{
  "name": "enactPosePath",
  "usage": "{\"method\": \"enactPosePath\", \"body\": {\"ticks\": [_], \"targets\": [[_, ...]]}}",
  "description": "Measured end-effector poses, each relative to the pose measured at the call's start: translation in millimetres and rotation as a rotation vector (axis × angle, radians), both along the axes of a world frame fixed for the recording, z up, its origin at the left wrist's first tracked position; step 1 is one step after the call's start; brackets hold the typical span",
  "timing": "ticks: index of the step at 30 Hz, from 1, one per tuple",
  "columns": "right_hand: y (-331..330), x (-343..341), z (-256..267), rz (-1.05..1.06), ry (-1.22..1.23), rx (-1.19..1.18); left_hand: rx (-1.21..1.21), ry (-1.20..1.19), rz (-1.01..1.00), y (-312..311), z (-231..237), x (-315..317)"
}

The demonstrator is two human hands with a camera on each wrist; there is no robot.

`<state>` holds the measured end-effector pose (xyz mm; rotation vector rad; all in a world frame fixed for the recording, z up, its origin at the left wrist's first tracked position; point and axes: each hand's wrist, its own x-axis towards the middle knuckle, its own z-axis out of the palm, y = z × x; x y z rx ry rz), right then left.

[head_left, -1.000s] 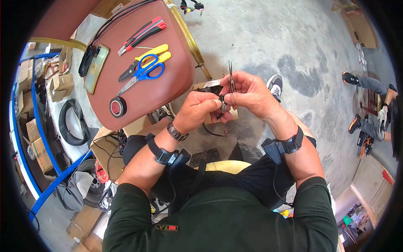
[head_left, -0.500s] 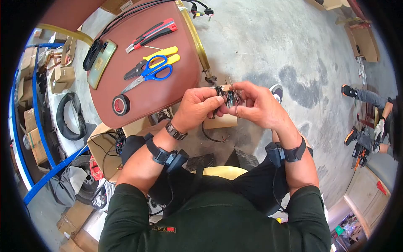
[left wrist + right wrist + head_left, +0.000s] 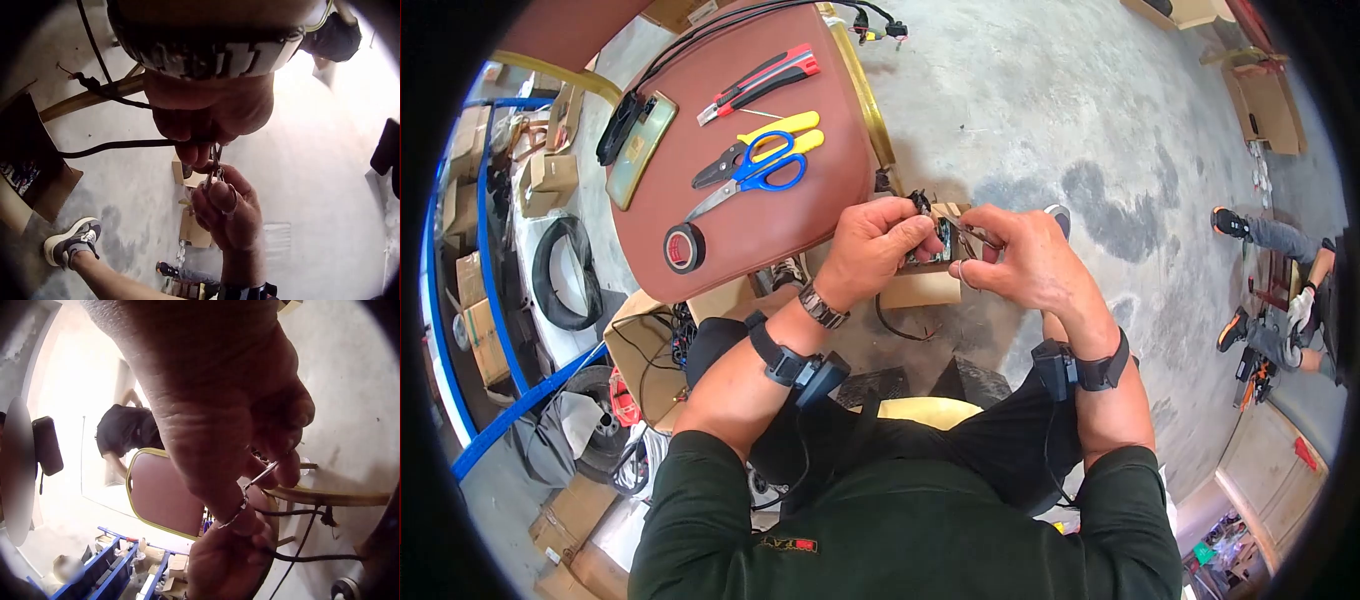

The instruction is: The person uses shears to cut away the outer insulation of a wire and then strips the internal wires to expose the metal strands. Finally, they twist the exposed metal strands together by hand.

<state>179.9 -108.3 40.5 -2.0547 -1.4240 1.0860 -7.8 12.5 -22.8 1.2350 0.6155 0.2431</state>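
1. The left hand has its grip pinched on a black cable; held above the floor, the cable runs sideways in the left wrist view, from a box to the fingers.
2. The right hand has its grip clamped on small metal scissors, a ring round the thumb; their long axis leads from that ring toward the left hand, tips pointing at its fingers.
3. A second cable reaches the left hand, its frayed end pointing away.
4. Beside the person, a reddish-brown chair seat bears a utility knife, yellow-handled pliers, blue-handled scissors, a tape roll and a phone.
5. The floor is grey and stained; another person's legs show at the right edge.
6. Below the hands stands a cardboard box with dark contents, too small to identify.
7. Another carton, by the chair, holds black cables; blue-framed shelving carries more boxes.
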Motion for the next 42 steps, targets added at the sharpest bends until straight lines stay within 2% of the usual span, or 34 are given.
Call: {"method": "enactPosePath", "body": {"ticks": [6,12,15,21,24,30,33,36,39,42], "targets": [[-0.8,1.0,3.4,0.016,0.008,-0.012,0.030,0.015,-0.028,0.0,1.8,1.5],[-5.0,0.4,-9.8,0.003,0.010,0.111,0.032,-0.004,-0.008,-2.0,-1.2,2.2],[-4.2,0.3,-6.1,-0.002,0.030,0.070,0.046,-0.005,-0.002,-2.9,-1.7,1.8],[-3.0,1.0,-2.1,0.027,0.054,0.045,0.291,0.081,-0.019,-6.2,-1.4,2.3],[-3.1,3.3,-6.3,0.069,0.057,-0.042,0.485,0.125,-0.043,-7.1,1.8,2.7],[-1.1,-4.7,-13.6,0.045,0.029,0.050,0.684,0.119,-0.051,-7.8,5.6,4.8],[-3.0,-7.5,-28.2,0.086,-0.181,0.198,0.551,0.124,-0.024,-9.7,5.3,4.6],[-0.1,-10.3,-23.9,0.127,-0.310,0.110,0.378,0.144,-0.011,-11.7,7.5,3.3],[-0.7,-9.5,-24.5,0.135,-0.324,0.141,0.349,0.154,-0.073,-5.8,9.8,1.1],[1.1,-6.9,-17.7,0.147,-0.295,0.070,0.183,0.082,-0.052,-3.2,1.9,-3.4]]}}
